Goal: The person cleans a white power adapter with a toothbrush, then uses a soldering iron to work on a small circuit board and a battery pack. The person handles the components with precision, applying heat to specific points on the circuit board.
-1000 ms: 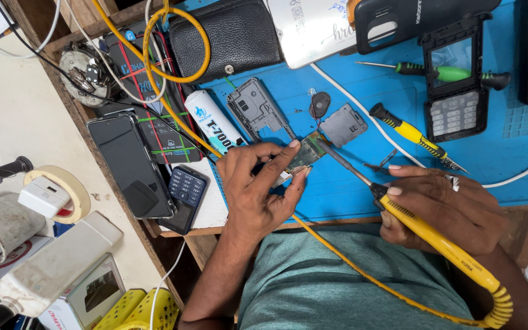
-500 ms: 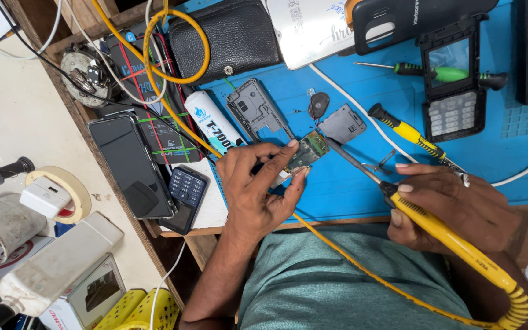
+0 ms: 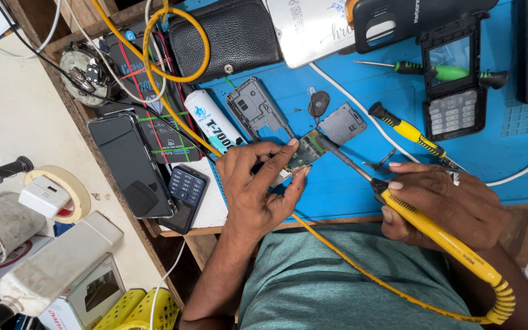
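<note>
1. Looking down from a head-worn camera, the view takes in a blue work mat (image 3: pixel 349 189) on a cluttered repair bench, with the person's green shirt at the bottom.
2. The left hand (image 3: pixel 258 189) is curled nearly closed, pinching a small green circuit board (image 3: pixel 305 151) between thumb and fingertips and holding it just above the mat, near the middle of the picture.
3. The right hand (image 3: pixel 453 205) is closed in a pen-like grip around a yellow soldering iron (image 3: pixel 426 229), whose dark metal tip touches the right edge of the circuit board.
4. The iron's yellow cord (image 3: pixel 362 272) runs back across the shirt.
5. Just beyond the board lie a grey phone frame (image 3: pixel 255 110), a small grey square cover (image 3: pixel 343 124) and a dark oval part (image 3: pixel 319 102).
6. A yellow-handled screwdriver (image 3: pixel 407 129) lies near the right hand, and a green-handled screwdriver (image 3: pixel 441 72) lies farther back.
7. A keypad phone with its screen removed (image 3: pixel 453 91) lies at the upper right.
8. A white glue tube (image 3: pixel 214 119), a black smartphone (image 3: pixel 128 162) and a black pouch (image 3: pixel 224 36) sit to the left.
</note>
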